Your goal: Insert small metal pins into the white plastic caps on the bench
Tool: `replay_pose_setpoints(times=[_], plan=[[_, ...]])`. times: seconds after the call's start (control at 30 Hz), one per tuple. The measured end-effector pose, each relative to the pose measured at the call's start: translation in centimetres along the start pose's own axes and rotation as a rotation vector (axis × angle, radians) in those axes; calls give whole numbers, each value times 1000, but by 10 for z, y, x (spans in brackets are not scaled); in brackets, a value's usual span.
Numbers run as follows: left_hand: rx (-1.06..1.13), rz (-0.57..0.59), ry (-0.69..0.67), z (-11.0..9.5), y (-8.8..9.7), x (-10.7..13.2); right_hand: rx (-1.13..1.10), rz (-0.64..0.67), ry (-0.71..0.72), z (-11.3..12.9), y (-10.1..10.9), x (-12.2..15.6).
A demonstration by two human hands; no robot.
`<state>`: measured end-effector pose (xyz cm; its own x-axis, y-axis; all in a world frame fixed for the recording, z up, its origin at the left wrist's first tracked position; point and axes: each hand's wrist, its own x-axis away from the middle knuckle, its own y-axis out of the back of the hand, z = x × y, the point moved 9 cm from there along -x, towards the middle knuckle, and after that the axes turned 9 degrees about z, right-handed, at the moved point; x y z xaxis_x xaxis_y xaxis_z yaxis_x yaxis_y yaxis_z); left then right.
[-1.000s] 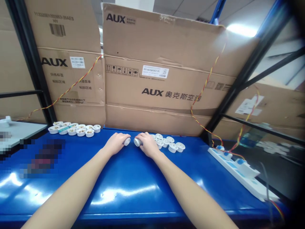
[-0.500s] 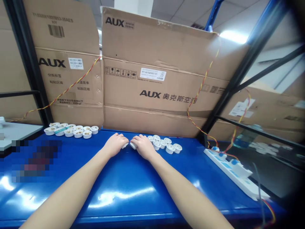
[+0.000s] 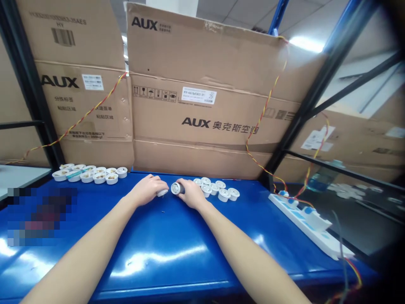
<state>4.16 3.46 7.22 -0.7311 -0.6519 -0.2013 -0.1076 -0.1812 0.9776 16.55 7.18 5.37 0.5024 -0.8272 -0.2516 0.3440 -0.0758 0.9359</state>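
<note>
Over the middle of the blue table (image 3: 158, 249), my left hand (image 3: 147, 189) is closed on a white round plastic piece (image 3: 162, 193), of which only an edge shows. A few centimetres to its right, my right hand (image 3: 191, 194) grips a small white round plastic cup (image 3: 175, 188), tilted so that its hollow end faces left and toward me. The fingers hide the rest of both pieces. Below my left hand, a tiny thin bit (image 3: 163, 211) lies on the table, too small to name. Several similar white round parts (image 3: 224, 194) stand right of my right hand.
At the back left stand several white cups (image 3: 99, 178) with small brownish pieces inside. A white power strip (image 3: 311, 228) with plugs lies along the right edge. Cardboard sheets (image 3: 209, 156) wall off the back. Twisted red-yellow wire (image 3: 264, 107) hangs at the right.
My right hand has turned its white cup so that the open end shows. The hands have drawn slightly apart. A tiny bit now lies on the table below them.
</note>
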Motion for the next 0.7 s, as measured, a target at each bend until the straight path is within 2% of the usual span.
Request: replay_pose_setpoints(times=[0.13,0.3,0.37,0.4,0.47,0.5,0.6,0.7], plan=[[70,-1,68,10,-6,2,-44,-1,-41,-4,-4,2],[322,-28,412,56,-39,16,-35,98,-165,-17,-22,1],[378,-64,459,65,-45,21,-1,50,-164,-15,-16,1],[389,-117,474,68,-41,23,12,4,-161,-13,-9,1],[391,-204,493,69,-29,27,24,-40,-163,-9,0,2],[389,-212,496,67,-25,27,26,-16,-165,-7,0,2],[393,-63,440,52,-25,19,28,127,-128,2,-11,2],[359,-34,358,42,-27,12,36,124,-65,9,-14,4]])
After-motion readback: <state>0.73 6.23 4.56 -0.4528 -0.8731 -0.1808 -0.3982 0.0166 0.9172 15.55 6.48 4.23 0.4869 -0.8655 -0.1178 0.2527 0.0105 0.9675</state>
